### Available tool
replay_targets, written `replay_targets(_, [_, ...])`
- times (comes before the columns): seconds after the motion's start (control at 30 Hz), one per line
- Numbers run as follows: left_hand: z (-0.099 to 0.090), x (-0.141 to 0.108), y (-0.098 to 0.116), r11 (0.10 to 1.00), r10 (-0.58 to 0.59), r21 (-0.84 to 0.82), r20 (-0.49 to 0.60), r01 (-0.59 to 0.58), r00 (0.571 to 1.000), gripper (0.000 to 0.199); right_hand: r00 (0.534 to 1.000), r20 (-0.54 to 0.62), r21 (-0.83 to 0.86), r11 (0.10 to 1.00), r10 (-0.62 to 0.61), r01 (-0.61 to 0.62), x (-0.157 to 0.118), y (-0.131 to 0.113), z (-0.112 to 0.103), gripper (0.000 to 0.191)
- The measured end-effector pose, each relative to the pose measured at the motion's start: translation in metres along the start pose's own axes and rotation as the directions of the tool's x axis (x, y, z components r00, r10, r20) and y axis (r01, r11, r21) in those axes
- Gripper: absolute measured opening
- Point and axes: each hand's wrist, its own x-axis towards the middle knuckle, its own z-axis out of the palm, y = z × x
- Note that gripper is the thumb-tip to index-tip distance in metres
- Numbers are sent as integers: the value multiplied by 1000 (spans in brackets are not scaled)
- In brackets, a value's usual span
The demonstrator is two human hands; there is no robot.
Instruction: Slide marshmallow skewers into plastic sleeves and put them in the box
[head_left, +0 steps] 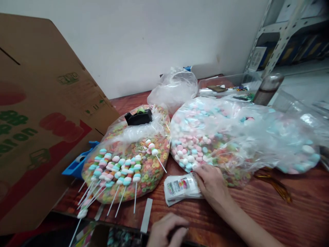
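Note:
My right hand (210, 185) rests against the side of a clear plastic bag of pastel marshmallows (195, 144), with its fingers by a stack of printed plastic packets (181, 188). My left hand (167, 231) sits low at the table's near edge, curled over a dark item (178, 233) too blurred to name. To the left, white sticks threaded with marshmallows (115, 171) lie on a clear bag of coloured cereal rings (156, 168). A black tape dispenser (138, 117) sits on that bag's far end. A flat metal strip (146, 215) lies near my left hand.
A large cardboard box panel (43, 113) leans in at the left, over a blue object (78, 163). The reddish wooden table (295, 209) carries an amber strip (275, 185). Behind stand a plastic bag (174, 89), a clear tray (228, 85), a metal flask (268, 87) and a metal shelf (282, 34).

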Motion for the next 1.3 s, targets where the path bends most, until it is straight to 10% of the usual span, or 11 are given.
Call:
replay_targets(0.1, [30, 37, 32, 968, 65, -249, 114, -34, 991, 23, 982, -123, -123, 984, -144, 129, -6, -2, -4, 29])
replay_targets(0.2, [56, 59, 34, 783, -133, -584, 180, 215, 975, 33, 929, -214, -234, 939, -303, 252, -11, 0, -11, 34])
replay_targets(0.37, [81, 74, 20, 627, -292, -722, 131, 293, 947, 54, 949, -205, -42, 971, -238, 235, -14, 11, -14, 28])
replay_targets(0.5, [69, 67, 19, 924, -105, -382, -253, 1, 962, 29, 997, -81, 93, 996, 1, 7, -8, 16, -3, 28])
replay_targets(0.6, [51, 64, 13, 968, 248, 154, -463, -198, 851, 19, 999, 21, 75, 997, 31, -33, 0, 12, 4, 15])
replay_targets(0.73, [37, 69, 1, 808, 397, 572, -354, -140, 847, 59, 999, 19, 25, 999, -30, 29, 3, 1, 3, 17])
replay_targets(1.07, [29, 75, 1, 848, 290, 526, -345, -72, 893, 62, 880, -297, -219, 924, -370, 315, -20, 15, -20, 26])
replay_targets(1.23, [64, 62, 2, 951, 300, 244, -570, -191, 765, 31, 903, -422, 23, 997, 75, -72, -21, 16, -50, 18])
replay_targets(1.3, [93, 60, 13, 930, 215, -189, -418, -316, 883, 20, 900, -337, 203, 955, 277, -218, -23, 10, -63, 23])
